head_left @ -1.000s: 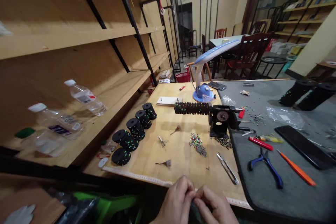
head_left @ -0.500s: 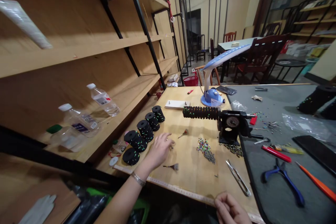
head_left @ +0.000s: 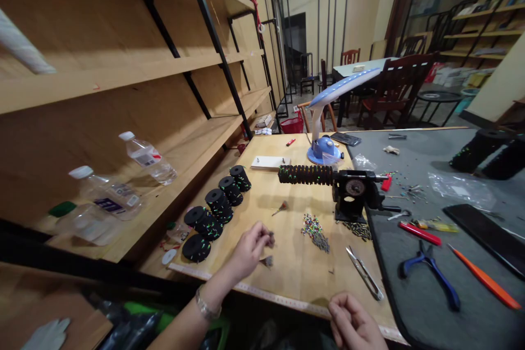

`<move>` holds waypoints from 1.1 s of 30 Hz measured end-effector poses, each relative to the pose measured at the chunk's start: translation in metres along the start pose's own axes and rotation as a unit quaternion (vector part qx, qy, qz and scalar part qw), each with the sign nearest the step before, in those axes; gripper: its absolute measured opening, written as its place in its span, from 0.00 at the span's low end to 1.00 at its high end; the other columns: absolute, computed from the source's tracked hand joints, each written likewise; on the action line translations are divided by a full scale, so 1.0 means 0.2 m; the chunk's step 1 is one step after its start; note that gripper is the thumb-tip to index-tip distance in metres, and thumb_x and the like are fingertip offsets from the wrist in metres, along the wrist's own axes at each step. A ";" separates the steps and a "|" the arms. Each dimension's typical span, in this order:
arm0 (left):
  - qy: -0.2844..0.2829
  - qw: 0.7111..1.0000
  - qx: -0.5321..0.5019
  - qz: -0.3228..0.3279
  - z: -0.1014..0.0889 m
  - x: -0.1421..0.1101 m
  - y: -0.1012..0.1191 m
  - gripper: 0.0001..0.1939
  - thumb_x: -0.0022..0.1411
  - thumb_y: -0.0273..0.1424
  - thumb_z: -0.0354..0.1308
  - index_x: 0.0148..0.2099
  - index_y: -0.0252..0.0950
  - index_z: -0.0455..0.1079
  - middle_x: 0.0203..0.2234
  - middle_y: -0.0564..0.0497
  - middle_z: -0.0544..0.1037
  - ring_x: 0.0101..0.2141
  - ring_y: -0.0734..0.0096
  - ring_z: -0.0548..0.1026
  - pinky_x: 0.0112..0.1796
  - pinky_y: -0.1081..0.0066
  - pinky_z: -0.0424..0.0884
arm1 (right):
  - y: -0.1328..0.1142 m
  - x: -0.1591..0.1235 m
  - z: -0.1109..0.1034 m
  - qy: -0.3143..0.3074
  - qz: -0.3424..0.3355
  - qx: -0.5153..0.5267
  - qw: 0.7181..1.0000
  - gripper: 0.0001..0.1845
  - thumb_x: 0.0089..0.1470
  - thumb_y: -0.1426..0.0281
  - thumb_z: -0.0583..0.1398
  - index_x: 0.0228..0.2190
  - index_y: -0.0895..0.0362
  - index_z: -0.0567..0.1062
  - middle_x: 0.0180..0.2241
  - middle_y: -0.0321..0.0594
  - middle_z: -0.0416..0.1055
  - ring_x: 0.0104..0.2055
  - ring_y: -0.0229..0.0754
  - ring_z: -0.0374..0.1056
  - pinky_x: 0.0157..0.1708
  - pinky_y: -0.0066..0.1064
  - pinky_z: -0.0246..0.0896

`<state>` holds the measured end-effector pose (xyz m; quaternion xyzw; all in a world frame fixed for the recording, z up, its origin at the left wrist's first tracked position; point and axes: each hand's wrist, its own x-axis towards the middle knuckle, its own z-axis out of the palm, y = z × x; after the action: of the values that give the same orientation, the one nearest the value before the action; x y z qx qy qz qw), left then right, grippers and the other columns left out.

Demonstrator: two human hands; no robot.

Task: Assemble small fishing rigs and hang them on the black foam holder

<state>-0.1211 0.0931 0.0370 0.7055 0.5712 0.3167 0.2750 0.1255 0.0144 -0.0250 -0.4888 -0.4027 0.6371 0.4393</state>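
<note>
Over the wooden board (head_left: 287, 262), left hand (head_left: 248, 251) pinching a small tuft (head_left: 270, 238) (fingertip grip clenched), right hand (head_left: 355, 325) curled, contents unclear.

Left hand (head_left: 248, 249) over wooden tabletop (head_left: 287, 268), fingers (head_left: 266, 236) pinched on small tuft (head_left: 270, 239). Second tuft (head_left: 267, 261) just beside hand. Right hand (head_left: 355, 325) curled at near edge. Black spools (head_left: 215, 208) in row left. Bead pile (head_left: 314, 228), snips (head_left: 364, 272), winder (head_left: 353, 194) right of hand.

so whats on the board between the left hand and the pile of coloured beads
In the head view, only bare wood lies between the left hand and the bead pile; a small feather tuft sits just below that stretch.
</note>
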 end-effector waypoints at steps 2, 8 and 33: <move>-0.035 0.975 -0.206 -0.081 0.11 -0.10 0.10 0.08 0.65 0.35 0.49 0.34 0.38 0.59 0.25 0.53 0.71 0.25 0.73 0.71 0.29 0.72 0.68 | -0.02 0.00 0.01 0.003 -0.009 0.004 1.000 0.29 0.46 0.42 0.59 0.27 0.56 0.68 0.11 0.26 0.58 0.14 0.30 0.48 0.18 0.24 0.40; -0.059 0.860 -0.444 -0.243 0.42 -0.33 0.27 0.20 0.54 0.45 0.63 0.42 0.36 0.66 0.26 0.55 0.69 0.26 0.77 0.66 0.27 0.77 0.60 | -0.04 0.00 0.03 0.011 0.000 0.007 1.000 0.27 0.46 0.42 0.59 0.27 0.55 0.66 0.10 0.26 0.61 0.12 0.29 0.48 0.14 0.22 0.40; -0.030 0.882 -0.420 -0.211 0.65 -0.43 0.32 0.20 0.58 0.49 0.57 0.31 0.37 0.61 0.22 0.58 0.64 0.24 0.75 0.65 0.28 0.72 0.62 | 0.02 -0.04 0.03 0.011 0.025 0.014 1.000 0.28 0.42 0.43 0.62 0.25 0.57 0.69 0.10 0.26 0.60 0.12 0.31 0.52 0.14 0.23 0.46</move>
<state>0.0046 -0.0070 -0.0107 0.3957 0.5119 0.4400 0.6227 0.1208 0.0045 -0.0251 -0.4998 -0.3766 0.6480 0.4340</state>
